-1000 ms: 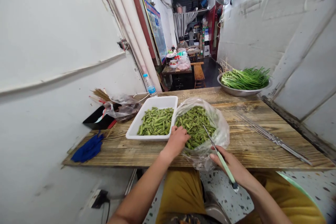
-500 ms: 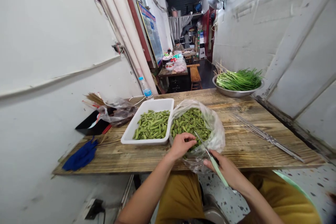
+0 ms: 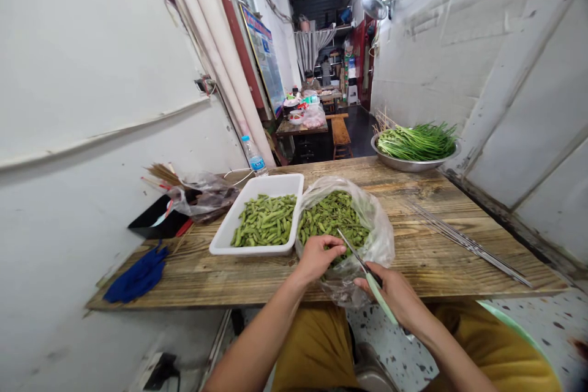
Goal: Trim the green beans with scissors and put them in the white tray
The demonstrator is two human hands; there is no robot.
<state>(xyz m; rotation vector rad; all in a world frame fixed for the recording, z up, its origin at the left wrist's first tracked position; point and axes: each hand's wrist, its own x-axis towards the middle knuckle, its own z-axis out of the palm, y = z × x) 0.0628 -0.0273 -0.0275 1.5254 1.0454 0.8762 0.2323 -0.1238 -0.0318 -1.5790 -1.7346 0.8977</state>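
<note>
Green edamame pods (image 3: 331, 213) fill a clear plastic bag (image 3: 377, 220) lying open on the wooden table. Over the bag's near side, my left hand (image 3: 318, 257) has its thumb and fingertips pinched together; whatever is between them is too small to make out. My right hand (image 3: 395, 294) grips scissors (image 3: 374, 288) with pale green handles, their blades pointing up and left, close to my left fingertips. Left of the bag and against it stands a white plastic tray (image 3: 218, 244) holding more pods (image 3: 266, 220).
A metal bowl (image 3: 416, 165) of green stalks stands at the back right, near metal skewers (image 3: 473, 245). At left are a blue cloth (image 3: 138, 275), a black container (image 3: 160, 220) and a water bottle (image 3: 255, 156). Two people are in the background.
Both hands stay almost where they were over the bag, with the scissors still in my right hand. The view has shifted very slightly.
</note>
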